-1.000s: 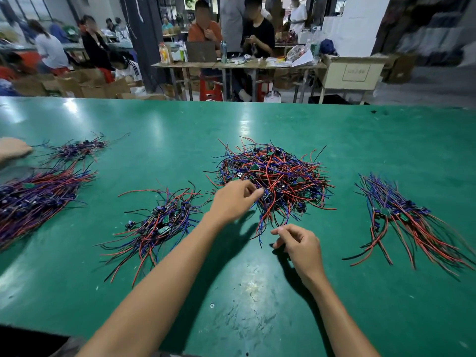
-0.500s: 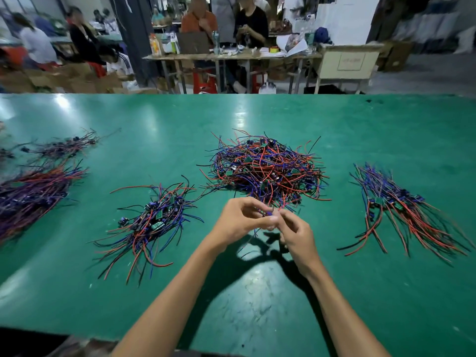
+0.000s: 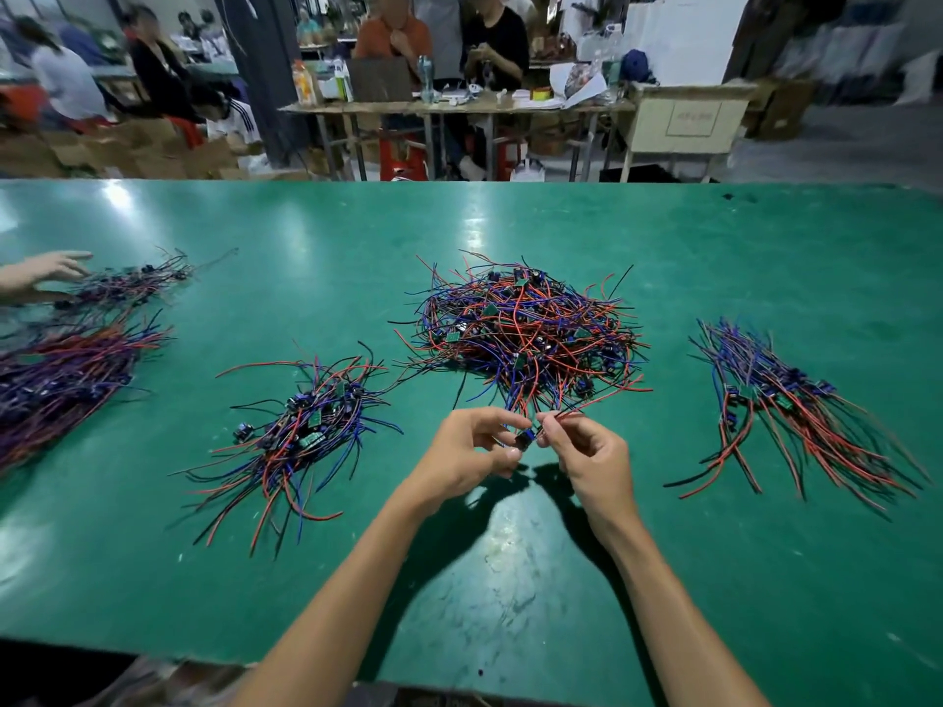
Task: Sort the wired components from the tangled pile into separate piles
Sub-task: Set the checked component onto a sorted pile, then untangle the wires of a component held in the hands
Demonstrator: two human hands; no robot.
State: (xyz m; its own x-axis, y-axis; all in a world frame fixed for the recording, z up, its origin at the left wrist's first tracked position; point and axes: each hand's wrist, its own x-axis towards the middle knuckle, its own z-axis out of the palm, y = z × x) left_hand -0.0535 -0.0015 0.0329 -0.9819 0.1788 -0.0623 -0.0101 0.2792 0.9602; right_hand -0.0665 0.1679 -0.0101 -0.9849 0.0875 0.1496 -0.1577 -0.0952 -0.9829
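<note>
Green tabletop (image 3: pixel 765 247) fills the frame; at lower centre I pinch one wired component (image 3: pixel 524 437) between left hand (image 3: pixel 462 459) and right hand (image 3: pixel 587 456), teasing its leads from the tangled pile (image 3: pixel 525 329).

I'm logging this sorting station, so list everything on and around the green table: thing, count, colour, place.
Tangled pile: one, red, blue and black wires, table centre.
Left pile: one, same colours, left of the tangle.
Right pile: one, wires roughly aligned, right of the tangle.
Far-left piles: two, red-purple, at the left edge.
Other person's hand: one, at the farther left pile.
Table: one, green.
Background: people, cluttered bench, cardboard boxes.
Component: one, dark, between both hands.
Left hand: pinches the component.
Right hand: pinches its wires.
</note>
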